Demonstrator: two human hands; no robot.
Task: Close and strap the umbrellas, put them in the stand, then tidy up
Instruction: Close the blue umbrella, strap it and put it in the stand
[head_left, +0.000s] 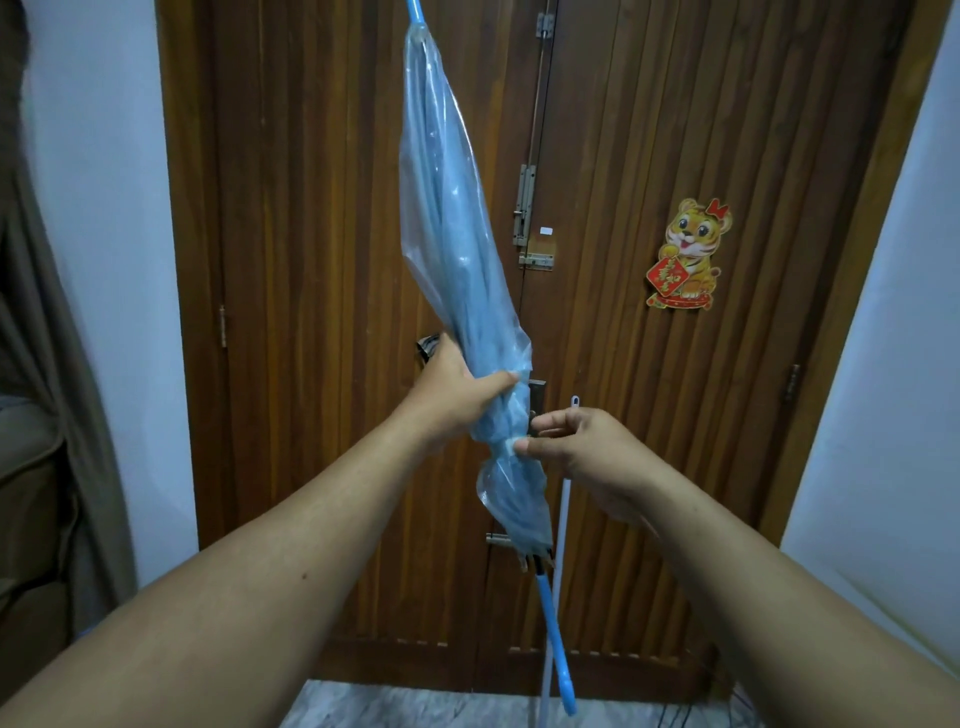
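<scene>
2 hands | L grip (457, 389) clenched on umbrella (452, 208) | R grip (587, 447) pinching strap (511, 446)

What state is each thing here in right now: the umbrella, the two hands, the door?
Translucent blue plastic umbrella: folded shut, held tip-up, cinched at its narrow band.
Curved blue umbrella handle: hanging free at the bottom.
Left hand: gripping the folded canopy.
Right hand: pinching the strap at the band.
Brown slatted wooden double door: closed.
Tiger sticker: stuck on the door.
</scene>
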